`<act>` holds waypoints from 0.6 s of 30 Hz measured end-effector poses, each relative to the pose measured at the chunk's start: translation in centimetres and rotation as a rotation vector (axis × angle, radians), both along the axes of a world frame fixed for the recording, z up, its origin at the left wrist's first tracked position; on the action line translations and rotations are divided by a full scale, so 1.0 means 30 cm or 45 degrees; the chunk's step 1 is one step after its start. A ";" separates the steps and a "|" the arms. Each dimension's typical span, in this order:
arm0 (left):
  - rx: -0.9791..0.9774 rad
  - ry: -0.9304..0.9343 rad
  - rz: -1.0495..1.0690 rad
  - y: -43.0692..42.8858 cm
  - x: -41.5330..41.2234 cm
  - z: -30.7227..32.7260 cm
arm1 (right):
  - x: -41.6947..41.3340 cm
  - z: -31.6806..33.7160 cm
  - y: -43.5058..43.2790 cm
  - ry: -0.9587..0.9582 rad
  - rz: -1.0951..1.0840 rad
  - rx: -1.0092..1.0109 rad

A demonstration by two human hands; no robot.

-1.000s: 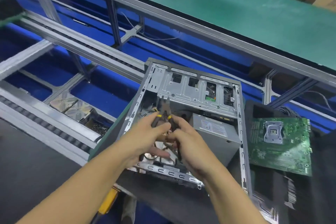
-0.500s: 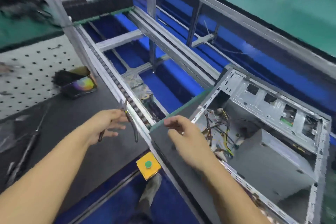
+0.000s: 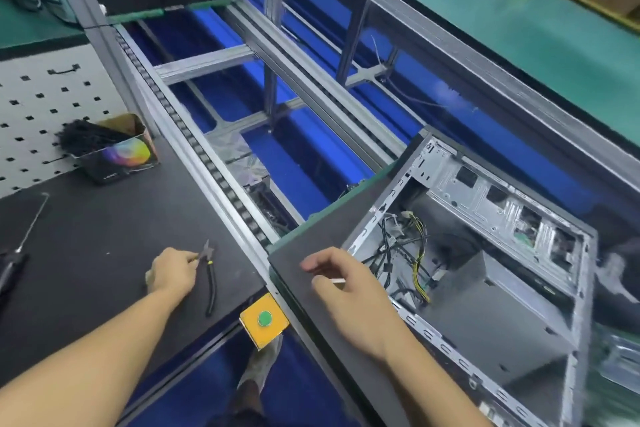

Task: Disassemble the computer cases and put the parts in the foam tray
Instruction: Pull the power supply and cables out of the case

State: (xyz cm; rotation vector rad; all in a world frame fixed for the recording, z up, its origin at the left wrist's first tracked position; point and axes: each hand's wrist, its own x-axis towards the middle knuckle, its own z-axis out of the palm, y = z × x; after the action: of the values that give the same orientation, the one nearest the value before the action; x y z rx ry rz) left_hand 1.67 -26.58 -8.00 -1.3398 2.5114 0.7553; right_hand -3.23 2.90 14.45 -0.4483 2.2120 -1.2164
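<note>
An open grey computer case [image 3: 502, 218] lies on a dark board [image 3: 322, 236] at the right. Inside it are a grey power supply [image 3: 485, 308] and loose black and yellow cables [image 3: 412, 253]. My right hand [image 3: 349, 291] hovers over the board's left corner beside the case, fingers loosely apart, gripping nothing. To the left, my left hand [image 3: 173, 270] rests on a black mat [image 3: 86, 236] with its fingertips pinched on the joint of black-handled pliers [image 3: 209, 281], which lie flat on the mat.
A screwdriver [image 3: 20, 246] lies at the mat's left edge. A small box of black cable ties [image 3: 110, 149] stands by a white pegboard [image 3: 34, 104]. A conveyor rail [image 3: 207, 166] runs between mat and case. A yellow box with a green button [image 3: 265, 319] sits below it.
Both hands left the inside of the case. My left hand carried the pliers leftward and lowered them onto the black mat. My right hand moved to the board's corner. The view swung left.
</note>
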 end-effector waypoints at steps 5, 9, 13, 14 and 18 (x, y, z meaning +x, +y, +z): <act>-0.109 0.359 0.013 0.071 -0.095 0.104 | -0.018 0.013 0.053 -0.042 -0.104 -0.072; 0.222 0.953 -0.121 0.232 -0.251 0.371 | -0.070 0.057 0.152 -0.012 -0.255 -0.114; 0.398 1.241 -0.595 0.476 -0.368 0.640 | -0.141 0.092 0.329 0.198 -0.481 -0.069; 0.408 1.271 -0.743 0.541 -0.390 0.683 | -0.159 0.096 0.387 0.276 -0.528 -0.029; 0.564 0.979 -1.318 0.814 -0.479 0.759 | -0.242 0.089 0.642 0.412 -0.530 0.343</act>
State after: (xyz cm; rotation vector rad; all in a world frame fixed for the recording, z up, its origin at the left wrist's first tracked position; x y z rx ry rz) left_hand -12.71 -2.16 14.76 0.5228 2.7143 1.5366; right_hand -10.48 22.15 17.12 -0.0760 2.8023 -1.0740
